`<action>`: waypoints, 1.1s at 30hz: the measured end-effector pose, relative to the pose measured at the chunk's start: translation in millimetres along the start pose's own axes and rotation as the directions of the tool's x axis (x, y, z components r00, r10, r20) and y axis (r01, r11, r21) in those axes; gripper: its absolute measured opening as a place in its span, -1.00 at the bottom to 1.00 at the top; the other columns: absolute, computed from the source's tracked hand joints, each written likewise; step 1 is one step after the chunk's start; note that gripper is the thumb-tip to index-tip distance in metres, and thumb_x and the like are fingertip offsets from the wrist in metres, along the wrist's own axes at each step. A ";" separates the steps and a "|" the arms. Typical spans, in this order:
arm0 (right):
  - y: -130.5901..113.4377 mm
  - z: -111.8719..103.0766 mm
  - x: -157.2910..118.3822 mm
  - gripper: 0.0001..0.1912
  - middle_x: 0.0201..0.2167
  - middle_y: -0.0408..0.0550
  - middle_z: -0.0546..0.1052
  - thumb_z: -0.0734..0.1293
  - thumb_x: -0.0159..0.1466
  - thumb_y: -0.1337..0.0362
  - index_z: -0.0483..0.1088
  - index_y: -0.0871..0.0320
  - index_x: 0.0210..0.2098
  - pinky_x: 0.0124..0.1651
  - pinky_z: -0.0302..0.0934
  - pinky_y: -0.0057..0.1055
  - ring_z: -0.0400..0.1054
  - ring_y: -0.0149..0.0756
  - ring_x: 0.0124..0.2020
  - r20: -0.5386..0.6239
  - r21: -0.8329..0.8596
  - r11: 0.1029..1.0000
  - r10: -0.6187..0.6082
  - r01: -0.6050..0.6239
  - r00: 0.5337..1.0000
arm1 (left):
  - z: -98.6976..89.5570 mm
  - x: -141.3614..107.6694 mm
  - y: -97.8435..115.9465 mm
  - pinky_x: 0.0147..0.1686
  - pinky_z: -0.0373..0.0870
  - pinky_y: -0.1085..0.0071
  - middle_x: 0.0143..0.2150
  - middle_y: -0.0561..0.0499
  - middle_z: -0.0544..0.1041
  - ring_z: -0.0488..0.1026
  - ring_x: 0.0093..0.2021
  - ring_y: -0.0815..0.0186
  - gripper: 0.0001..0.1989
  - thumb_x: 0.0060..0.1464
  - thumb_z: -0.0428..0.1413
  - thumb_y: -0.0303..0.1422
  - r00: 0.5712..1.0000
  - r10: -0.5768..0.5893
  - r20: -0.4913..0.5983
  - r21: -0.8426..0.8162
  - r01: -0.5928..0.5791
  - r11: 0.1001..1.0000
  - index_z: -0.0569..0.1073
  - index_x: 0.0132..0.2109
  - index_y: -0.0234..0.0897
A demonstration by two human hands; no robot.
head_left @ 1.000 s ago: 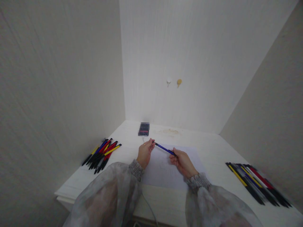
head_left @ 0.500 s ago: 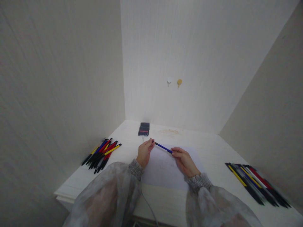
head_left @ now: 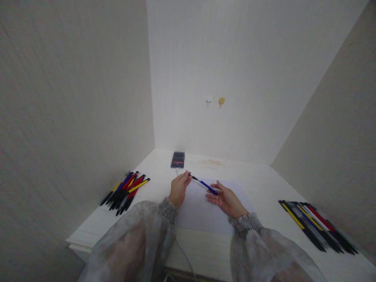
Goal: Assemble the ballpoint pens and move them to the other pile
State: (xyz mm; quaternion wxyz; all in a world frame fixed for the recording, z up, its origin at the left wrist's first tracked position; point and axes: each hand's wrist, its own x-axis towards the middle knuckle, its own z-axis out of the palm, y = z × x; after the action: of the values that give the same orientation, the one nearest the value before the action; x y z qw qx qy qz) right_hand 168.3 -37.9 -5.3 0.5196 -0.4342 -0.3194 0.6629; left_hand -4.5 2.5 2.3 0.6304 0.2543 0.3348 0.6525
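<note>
In my left hand [head_left: 179,188], thumb and fingers pinch the black end of a pen, out over a white sheet of paper [head_left: 199,215]. A thin stretch shows between that black part and the pen's blue barrel [head_left: 208,187], which slants down to the right. My right hand [head_left: 227,200] is at the barrel's far end, thumb raised and fingers spread apart. The barrel's end lies across these fingers, without a closed grip around it.
Several mixed-colour pens lie in a loose pile [head_left: 125,194] at the left. More pens are laid side by side [head_left: 317,225] at the right. A phone [head_left: 178,159] with a cable sits near the back wall, where two small hooks [head_left: 215,102] are fixed.
The fingers of my right hand have loosened and spread from around the blue barrel. The barrel has shifted right, away from the black part, and a thin stretch now shows between them.
</note>
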 end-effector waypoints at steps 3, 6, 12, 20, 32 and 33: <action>1.0 -2.7 1.7 -0.88 -0.56 -0.07 0.44 0.28 0.05 0.26 0.31 0.21 -0.47 -0.48 0.25 -0.44 0.32 -0.42 -0.61 -0.065 -0.108 0.994 0.003 -0.010 0.998 | -1.9 2.3 -0.3 -0.26 0.32 0.53 -0.38 -0.01 0.47 0.40 -0.42 0.48 -0.94 -0.12 0.12 -0.44 1.000 0.007 0.003 -0.017 -0.007 1.000 0.44 -0.44 -0.37; -2.2 -10.0 5.4 -0.97 -0.61 -0.15 0.42 0.30 -0.02 0.34 0.33 0.17 -0.54 -0.54 0.21 -0.50 0.27 -0.45 -0.65 -0.173 -0.201 0.973 -0.145 0.109 0.974 | -4.8 6.3 0.2 -0.29 0.33 0.55 -0.39 0.00 0.47 0.39 -0.43 0.49 -0.94 -0.11 0.11 -0.44 1.000 0.019 -0.023 -0.042 -0.019 0.999 0.44 -0.43 -0.36; -22.7 -38.3 11.1 -0.93 -0.73 -0.19 0.33 0.29 -0.11 0.30 0.32 0.16 -0.59 -0.65 0.06 -0.48 0.16 -0.45 -0.71 -0.347 -0.323 0.908 -0.376 0.267 0.859 | -10.0 13.7 0.2 -0.29 0.33 0.58 -0.43 0.02 0.45 0.39 -0.43 0.49 -0.93 -0.08 0.09 -0.44 0.997 0.034 -0.075 -0.068 -0.039 0.997 0.44 -0.45 -0.36; -36.7 -50.8 8.9 -0.77 -0.67 -0.16 0.35 0.27 -0.07 0.16 0.34 0.20 -0.49 -0.51 0.06 -0.45 0.18 -0.39 -0.60 -0.325 -0.735 0.600 -0.720 0.316 0.613 | -11.7 13.7 -2.8 -0.30 0.34 0.57 -0.42 0.01 0.46 0.40 -0.42 0.48 -0.94 -0.09 0.10 -0.44 0.996 -0.001 -0.095 -0.030 -0.002 1.000 0.43 -0.46 -0.36; -46.8 -57.7 4.3 -0.87 -0.56 -0.11 0.42 0.22 -0.08 0.30 0.35 0.17 -0.51 -0.39 0.10 -0.44 0.27 -0.34 -0.49 -0.194 -0.935 0.345 -0.690 0.081 0.697 | -8.4 8.4 -3.4 -0.28 0.33 0.54 -0.47 0.01 0.46 0.40 -0.43 0.47 -0.90 -0.14 0.13 -0.40 0.998 -0.026 -0.052 0.038 0.028 0.999 0.42 -0.47 -0.38; -47.5 -62.6 5.5 -0.87 -0.59 -0.12 0.41 0.23 -0.10 0.32 0.35 0.18 -0.52 -0.43 0.10 -0.45 0.26 -0.36 -0.53 -0.214 -0.916 0.393 -0.640 0.076 0.738 | -8.0 7.8 -3.4 -0.28 0.33 0.54 -0.47 0.01 0.46 0.40 -0.44 0.47 -0.89 -0.14 0.14 -0.39 0.999 -0.032 -0.044 0.043 0.033 0.999 0.42 -0.47 -0.38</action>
State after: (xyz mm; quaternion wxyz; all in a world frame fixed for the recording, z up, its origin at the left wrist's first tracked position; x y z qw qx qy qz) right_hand 244.2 -22.2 8.8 0.4312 -0.7155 -0.5363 0.1205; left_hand -8.9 9.2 -6.2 0.6279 0.2486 0.3665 0.6400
